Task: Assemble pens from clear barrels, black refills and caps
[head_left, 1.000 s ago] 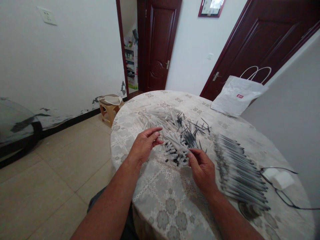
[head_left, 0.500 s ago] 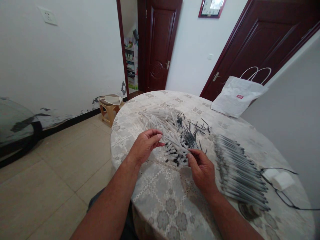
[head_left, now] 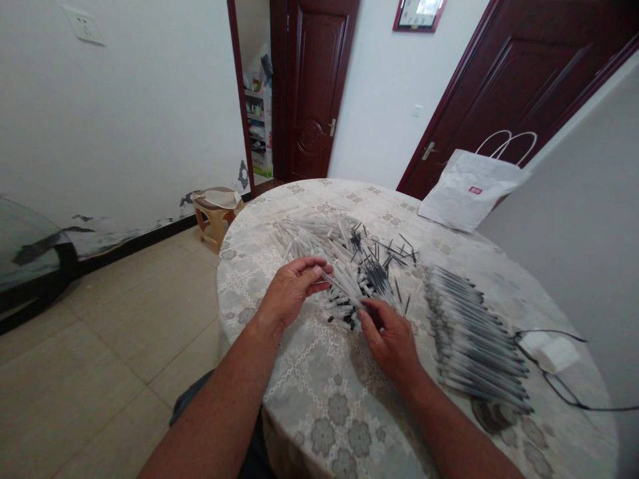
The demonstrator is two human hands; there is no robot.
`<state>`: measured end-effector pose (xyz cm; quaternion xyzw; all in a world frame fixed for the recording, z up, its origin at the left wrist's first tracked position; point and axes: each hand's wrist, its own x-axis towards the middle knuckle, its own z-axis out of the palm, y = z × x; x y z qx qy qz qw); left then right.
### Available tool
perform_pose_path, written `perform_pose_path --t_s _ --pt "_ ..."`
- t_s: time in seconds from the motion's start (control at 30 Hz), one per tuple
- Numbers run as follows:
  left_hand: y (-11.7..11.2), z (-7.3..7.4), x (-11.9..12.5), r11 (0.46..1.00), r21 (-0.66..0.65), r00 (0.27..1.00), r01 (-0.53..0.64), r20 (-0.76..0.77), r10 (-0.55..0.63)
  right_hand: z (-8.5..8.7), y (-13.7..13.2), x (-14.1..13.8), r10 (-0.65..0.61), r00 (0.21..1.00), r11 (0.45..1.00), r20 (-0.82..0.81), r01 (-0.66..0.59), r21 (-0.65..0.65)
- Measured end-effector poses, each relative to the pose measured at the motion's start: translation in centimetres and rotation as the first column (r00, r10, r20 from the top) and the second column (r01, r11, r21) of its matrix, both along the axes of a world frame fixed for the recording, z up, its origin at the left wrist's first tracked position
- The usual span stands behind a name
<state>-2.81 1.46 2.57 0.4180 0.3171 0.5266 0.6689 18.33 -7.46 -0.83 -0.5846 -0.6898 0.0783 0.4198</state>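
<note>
A loose heap of white pen barrels and thin black refills lies in the middle of the round table. My left hand hovers at the heap's left edge, fingers curled and pinched on a white barrel. My right hand rests at the heap's near edge, fingers bent down among the small pieces; what they grip is too small to name. To the right, several assembled pens lie side by side in a neat row.
A white paper bag leans at the table's far right. A white charger with black cable lies at the right edge. A small wooden stool stands on the tiled floor to the left, near dark red doors.
My right hand has shifted a little left along the heap's near edge. My left hand has closed slightly on the white barrel. The camera view has tilted slightly.
</note>
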Motion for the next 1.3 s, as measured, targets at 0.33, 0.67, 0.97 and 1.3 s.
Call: perform_pose_path --t_s 0.33,0.67,0.97,1.3 --pt "-0.2 -0.6 1.2 0.999 -0.04 1.0 0.018 0.01 -0.018 0.9 -0.6 -0.2 0.062 0.997 0.997 -0.042 -0.064 -0.043" --pt "-0.2 -0.7 1.4 0.999 -0.028 1.0 0.028 0.009 -0.028 1.4 0.4 -1.0 -0.184 0.446 0.815 -0.876 -0.429 -0.39" --pt "0.0 -0.3 1.8 1.0 -0.026 1.0 -0.017 -0.02 0.017 1.4 1.3 -0.1 -0.143 0.5 0.754 -0.854 -0.504 -0.421" --pt "-0.4 -0.4 1.5 0.935 0.173 0.88 0.311 -0.423 -0.214 5.3 -0.3 1.9 0.199 0.961 0.962 0.19 -0.155 -0.226"
